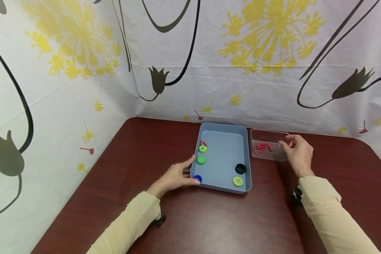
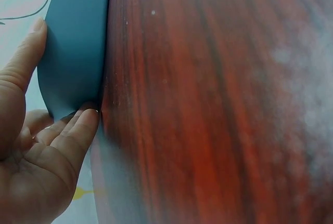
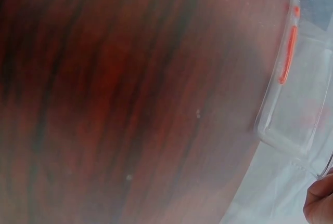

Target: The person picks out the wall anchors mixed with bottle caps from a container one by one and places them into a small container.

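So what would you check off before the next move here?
1. Left hand's grip touching the blue-gray tray: ok, at its near-left corner.
2. Right hand's grip at the clear container: ok, by its right end.
3. A red piece between the right fingertips: cannot tell, too small and partly hidden.
4. Red pieces available in the container: ok, several show.
5. All red pieces in one place: not ok, two lie in the tray.
6. Caps inside the tray: ok, five show.
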`<action>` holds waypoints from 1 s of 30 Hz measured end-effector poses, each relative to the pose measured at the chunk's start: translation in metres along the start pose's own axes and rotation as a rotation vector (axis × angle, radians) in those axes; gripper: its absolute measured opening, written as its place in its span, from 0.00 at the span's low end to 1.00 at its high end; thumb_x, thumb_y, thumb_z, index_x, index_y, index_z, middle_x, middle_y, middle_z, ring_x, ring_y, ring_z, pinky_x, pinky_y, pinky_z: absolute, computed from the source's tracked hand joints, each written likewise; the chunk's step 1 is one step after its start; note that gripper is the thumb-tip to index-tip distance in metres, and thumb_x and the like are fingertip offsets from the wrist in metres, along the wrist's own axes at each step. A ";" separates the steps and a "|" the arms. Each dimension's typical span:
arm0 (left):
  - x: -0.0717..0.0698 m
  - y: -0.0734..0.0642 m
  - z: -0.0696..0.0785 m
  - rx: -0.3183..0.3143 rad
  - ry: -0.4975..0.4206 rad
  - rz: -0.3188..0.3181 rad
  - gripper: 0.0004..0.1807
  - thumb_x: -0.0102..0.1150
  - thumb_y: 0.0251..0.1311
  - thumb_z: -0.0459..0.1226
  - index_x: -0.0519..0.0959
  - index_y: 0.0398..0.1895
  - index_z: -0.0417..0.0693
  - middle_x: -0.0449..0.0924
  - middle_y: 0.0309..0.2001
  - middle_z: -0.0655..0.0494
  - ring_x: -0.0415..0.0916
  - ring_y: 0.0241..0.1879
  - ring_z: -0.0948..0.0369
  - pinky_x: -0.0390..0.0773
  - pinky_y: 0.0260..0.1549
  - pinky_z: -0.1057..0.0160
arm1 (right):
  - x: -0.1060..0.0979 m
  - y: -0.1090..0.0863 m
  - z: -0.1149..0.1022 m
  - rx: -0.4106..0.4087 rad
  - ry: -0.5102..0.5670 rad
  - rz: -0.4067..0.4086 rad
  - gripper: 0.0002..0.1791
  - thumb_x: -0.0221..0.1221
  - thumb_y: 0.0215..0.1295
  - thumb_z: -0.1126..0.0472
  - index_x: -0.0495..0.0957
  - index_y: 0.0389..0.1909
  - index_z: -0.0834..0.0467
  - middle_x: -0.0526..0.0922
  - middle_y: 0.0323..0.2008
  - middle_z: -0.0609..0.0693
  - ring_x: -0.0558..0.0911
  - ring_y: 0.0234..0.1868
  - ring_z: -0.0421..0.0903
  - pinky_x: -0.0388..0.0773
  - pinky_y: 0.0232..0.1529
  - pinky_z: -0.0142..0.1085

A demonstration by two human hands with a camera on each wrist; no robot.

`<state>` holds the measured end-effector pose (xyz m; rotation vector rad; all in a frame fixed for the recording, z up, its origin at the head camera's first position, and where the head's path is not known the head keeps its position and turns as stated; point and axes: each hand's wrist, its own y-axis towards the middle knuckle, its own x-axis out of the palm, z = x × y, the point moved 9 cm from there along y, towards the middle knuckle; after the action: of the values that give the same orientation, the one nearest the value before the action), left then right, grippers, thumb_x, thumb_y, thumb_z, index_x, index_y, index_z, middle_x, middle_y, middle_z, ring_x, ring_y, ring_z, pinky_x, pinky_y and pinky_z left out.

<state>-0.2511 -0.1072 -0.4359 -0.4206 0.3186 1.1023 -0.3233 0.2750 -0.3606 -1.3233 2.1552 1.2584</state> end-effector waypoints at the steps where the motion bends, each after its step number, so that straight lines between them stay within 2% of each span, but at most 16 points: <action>1: 0.000 0.000 0.000 0.002 -0.001 0.000 0.54 0.72 0.47 0.45 0.47 0.74 0.59 0.57 0.71 0.48 0.70 0.60 0.53 0.76 0.53 0.59 | 0.000 0.000 0.000 -0.001 0.004 0.003 0.13 0.65 0.57 0.63 0.79 0.39 0.68 0.73 0.22 0.57 0.58 0.21 0.25 0.57 0.29 0.35; 7: 0.000 0.000 0.001 0.024 -0.013 0.001 0.54 0.72 0.48 0.44 0.48 0.74 0.55 0.57 0.70 0.46 0.70 0.60 0.52 0.76 0.53 0.59 | -0.001 0.000 0.001 0.018 0.029 0.011 0.13 0.65 0.57 0.64 0.79 0.40 0.68 0.72 0.21 0.56 0.58 0.20 0.27 0.58 0.31 0.35; 11: 0.000 -0.001 0.001 0.026 -0.024 0.003 0.54 0.72 0.48 0.43 0.48 0.74 0.55 0.58 0.70 0.44 0.70 0.60 0.51 0.76 0.53 0.57 | -0.003 0.004 -0.006 0.037 0.078 0.023 0.13 0.64 0.59 0.63 0.79 0.39 0.68 0.72 0.22 0.55 0.59 0.20 0.27 0.60 0.35 0.36; 16: 0.000 0.000 0.000 0.029 -0.025 0.005 0.53 0.71 0.48 0.43 0.48 0.74 0.54 0.57 0.70 0.44 0.70 0.61 0.50 0.76 0.53 0.57 | -0.003 0.016 -0.028 0.076 0.165 0.020 0.14 0.63 0.60 0.59 0.80 0.42 0.66 0.70 0.19 0.39 0.63 0.19 0.25 0.65 0.34 0.29; 18: 0.000 0.000 0.000 0.026 -0.019 0.008 0.53 0.71 0.48 0.43 0.48 0.74 0.54 0.57 0.70 0.45 0.70 0.61 0.50 0.76 0.53 0.57 | 0.000 0.022 -0.040 0.086 0.215 0.004 0.15 0.62 0.61 0.58 0.80 0.44 0.65 0.69 0.19 0.34 0.65 0.19 0.27 0.64 0.30 0.25; 25: 0.000 0.000 0.001 0.020 -0.022 0.002 0.54 0.71 0.48 0.44 0.47 0.74 0.56 0.56 0.71 0.46 0.69 0.61 0.51 0.76 0.52 0.58 | 0.027 0.034 -0.090 0.060 0.365 -0.081 0.15 0.61 0.62 0.59 0.79 0.44 0.66 0.70 0.21 0.36 0.67 0.20 0.29 0.63 0.21 0.22; 30: 0.001 0.000 0.001 0.014 -0.025 -0.005 0.54 0.71 0.48 0.44 0.46 0.75 0.56 0.56 0.71 0.46 0.70 0.61 0.52 0.77 0.52 0.59 | 0.057 0.030 -0.111 0.127 0.458 -0.197 0.16 0.60 0.64 0.56 0.78 0.46 0.63 0.71 0.23 0.39 0.68 0.21 0.33 0.66 0.21 0.24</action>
<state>-0.2506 -0.1055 -0.4357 -0.3942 0.3031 1.0991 -0.3591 0.1592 -0.3193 -1.8550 2.2699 0.7839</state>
